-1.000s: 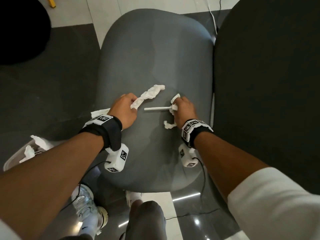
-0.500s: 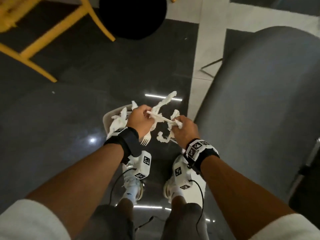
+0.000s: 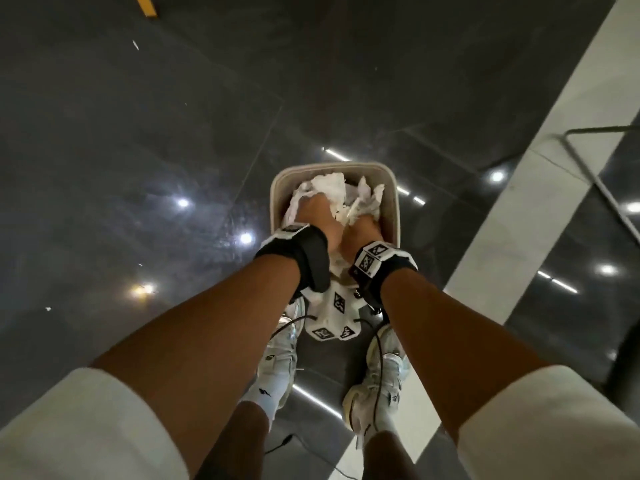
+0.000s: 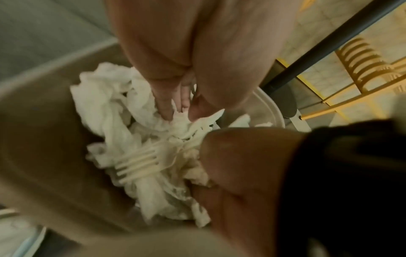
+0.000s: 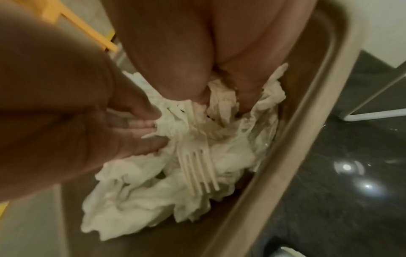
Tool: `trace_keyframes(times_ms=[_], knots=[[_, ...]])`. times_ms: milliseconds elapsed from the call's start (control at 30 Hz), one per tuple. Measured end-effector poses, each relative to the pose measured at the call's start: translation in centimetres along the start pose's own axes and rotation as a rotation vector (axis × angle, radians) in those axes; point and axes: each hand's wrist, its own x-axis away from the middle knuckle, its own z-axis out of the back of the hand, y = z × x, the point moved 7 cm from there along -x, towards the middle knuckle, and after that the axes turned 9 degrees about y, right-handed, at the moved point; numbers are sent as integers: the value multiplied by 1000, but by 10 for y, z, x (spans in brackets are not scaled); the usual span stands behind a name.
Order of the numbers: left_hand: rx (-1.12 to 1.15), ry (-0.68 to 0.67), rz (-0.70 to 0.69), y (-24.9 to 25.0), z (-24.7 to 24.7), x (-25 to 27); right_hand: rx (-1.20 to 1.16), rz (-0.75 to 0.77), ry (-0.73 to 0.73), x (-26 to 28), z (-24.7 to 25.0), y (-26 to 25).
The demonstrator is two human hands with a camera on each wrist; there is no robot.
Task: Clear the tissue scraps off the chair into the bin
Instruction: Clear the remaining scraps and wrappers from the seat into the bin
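Note:
A beige bin [image 3: 277,188] stands on the dark floor in front of my feet, filled with crumpled white tissue scraps [image 3: 329,188]. Both my hands are down inside it. My left hand [image 3: 313,211] presses the tissue scraps [image 4: 105,97] with straight fingers [image 4: 167,111]. My right hand [image 3: 363,225] is beside it, thumb and fingers curled into a wad of scraps [image 5: 222,97]. A white plastic fork [image 5: 195,167] lies on the tissue, its handle running up under my right hand [image 5: 224,102]. The fork [image 4: 136,161] points its tines at the bin wall [image 4: 44,139]. The chair seat is out of view.
Glossy dark floor surrounds the bin, with a white tile strip [image 3: 519,202] to the right. A thin metal chair leg frame [image 3: 588,161] stands on the right. My white shoes [image 3: 277,358] sit just behind the bin, with cables trailing. A yellow furniture leg [image 3: 145,5] shows far back.
My hands carried the tissue scraps and fork off the grey chair, over to the left, and down into the bin. The left fingers have straightened onto the pile.

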Motion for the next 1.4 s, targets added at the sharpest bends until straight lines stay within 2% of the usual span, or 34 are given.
trace_keyframes(times_ms=[67, 167, 200, 300, 367, 600, 767, 1000, 1267, 1400], knots=[[-46, -48, 17, -5, -11, -7, 11, -7, 5, -12, -6, 4], [-92, -72, 27, -5, -12, -5, 185, 162, -13, -8, 1, -3], [-110, -59, 24, -4, -8, -2, 191, 165, -34, -4, 4, -4], [-143, -32, -21, 7, 8, 10, 144, -1, -73, 13, 17, -7], [-166, -68, -32, 18, 17, 20, 66, -86, -65, 23, 27, -6], [-216, -75, 15, 22, 32, 37, 116, 60, 195, 59, 65, -4], [-273, -51, -26, 15, 30, 50, 3, 129, 197, 67, 54, 16], [-227, 16, -113, 10, 27, 75, -119, 153, 244, 83, 34, 39], [-265, -4, -211, 24, 43, 116, -313, 119, 218, 131, 49, 71], [-249, -40, -120, 26, 61, 164, -369, 45, 93, 176, 64, 98]])
